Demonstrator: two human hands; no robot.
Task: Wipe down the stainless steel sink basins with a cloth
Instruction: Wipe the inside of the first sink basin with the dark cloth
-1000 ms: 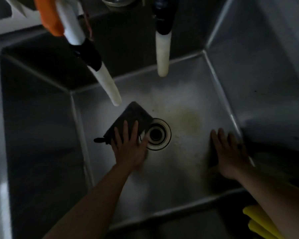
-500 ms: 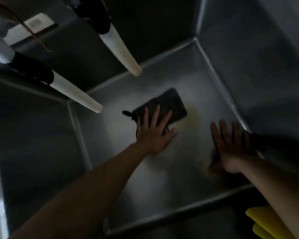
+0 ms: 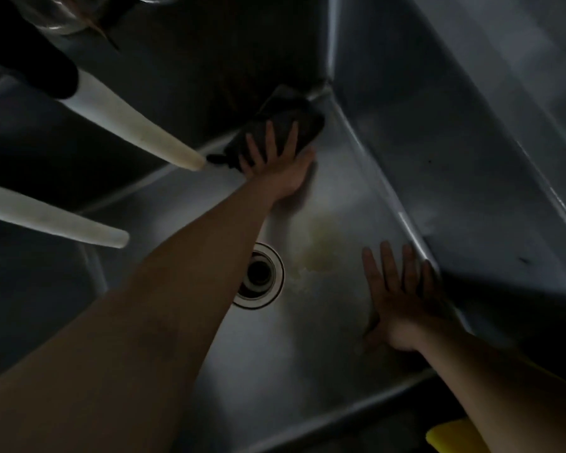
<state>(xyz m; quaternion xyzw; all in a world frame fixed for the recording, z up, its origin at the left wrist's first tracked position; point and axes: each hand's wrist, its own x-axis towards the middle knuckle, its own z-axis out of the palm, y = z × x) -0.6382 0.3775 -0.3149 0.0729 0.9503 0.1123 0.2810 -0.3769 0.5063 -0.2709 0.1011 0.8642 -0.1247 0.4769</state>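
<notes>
A deep stainless steel sink basin [image 3: 307, 354] fills the view. My left hand [image 3: 276, 161] reaches to the far right corner of its floor and presses flat, fingers spread, on a dark folded cloth [image 3: 294, 116]. The cloth touches the back wall and lies close to the right wall. My right hand [image 3: 401, 295] rests flat with fingers apart on the basin floor beside the right wall, holding nothing. A yellowish stain [image 3: 321, 246] marks the floor between the hands, just right of the round drain [image 3: 258, 276].
Two white tapered spouts [image 3: 134, 125] [image 3: 56, 220] hang over the basin from the upper left. A yellow object [image 3: 451, 438] shows at the bottom right edge outside the basin. The basin walls rise steeply on all sides.
My left hand has slid the cloth from beside the drain across the floor to the far right corner. My right hand has stayed flat by the right wall. The view has shifted.
</notes>
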